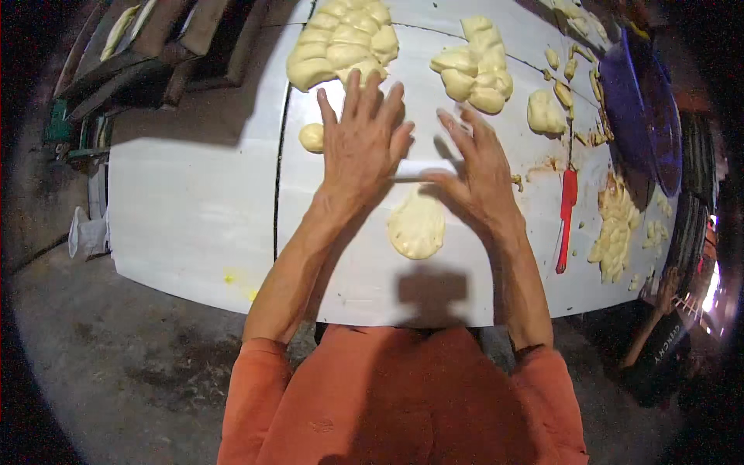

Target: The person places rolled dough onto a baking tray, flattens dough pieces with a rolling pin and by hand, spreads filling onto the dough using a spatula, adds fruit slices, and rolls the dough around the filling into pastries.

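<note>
A short white rolling pin (425,169) lies crosswise between my hands, its ends hidden beneath them. My left hand (363,147) is spread flat over its left end, fingers straight and apart. Over the right end rests my right hand (479,167), fingers stretched forward and thumb across the pin. Just on the near side is a flattened oval of pale dough (417,226), whose far edge meets the pin. A small round dough ball (311,138) sits beside my left hand. Beyond my fingertips are a large cluster of dough pieces (345,43) and a smaller one (477,66).
On the right lie a red-handled knife (567,213), a dough lump (546,114), brownish scraps and a patch of small dough pieces (616,229). A purple basin (639,112) stands tilted at the table's right. Dark wooden trays (167,46) overhang the far left of the white table (194,209).
</note>
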A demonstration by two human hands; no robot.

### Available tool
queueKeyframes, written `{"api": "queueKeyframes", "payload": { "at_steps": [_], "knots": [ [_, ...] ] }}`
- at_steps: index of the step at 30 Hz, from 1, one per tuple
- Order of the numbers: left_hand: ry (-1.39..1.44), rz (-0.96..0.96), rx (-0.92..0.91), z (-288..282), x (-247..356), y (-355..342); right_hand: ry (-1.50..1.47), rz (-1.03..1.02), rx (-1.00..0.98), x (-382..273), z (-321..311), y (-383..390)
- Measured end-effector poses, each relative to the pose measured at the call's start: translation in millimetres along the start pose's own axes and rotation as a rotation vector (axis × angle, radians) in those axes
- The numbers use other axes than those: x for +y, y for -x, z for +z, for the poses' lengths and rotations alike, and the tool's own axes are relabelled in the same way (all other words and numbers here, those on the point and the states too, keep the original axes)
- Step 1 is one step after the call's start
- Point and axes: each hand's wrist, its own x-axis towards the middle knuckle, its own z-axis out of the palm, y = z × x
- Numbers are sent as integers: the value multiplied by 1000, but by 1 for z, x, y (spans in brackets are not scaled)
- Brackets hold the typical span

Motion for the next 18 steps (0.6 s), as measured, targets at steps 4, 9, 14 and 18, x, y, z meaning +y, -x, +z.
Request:
{"api": "queueKeyframes", "payload": {
  "at_steps": [4,9,14,18],
  "knots": [
    [104,15,-131,-15,8,30,34,-71,-227,9,-19,51],
    [150,94,-194,-65,26,48,-3,-143,-329,-16,-59,59],
    [-35,-85,-262,-38,47,86,304,-32,-314,-22,-14,79],
    [-128,-57,-290,-58,63,115,295,5,-297,-34,-18,108]
  ]
}}
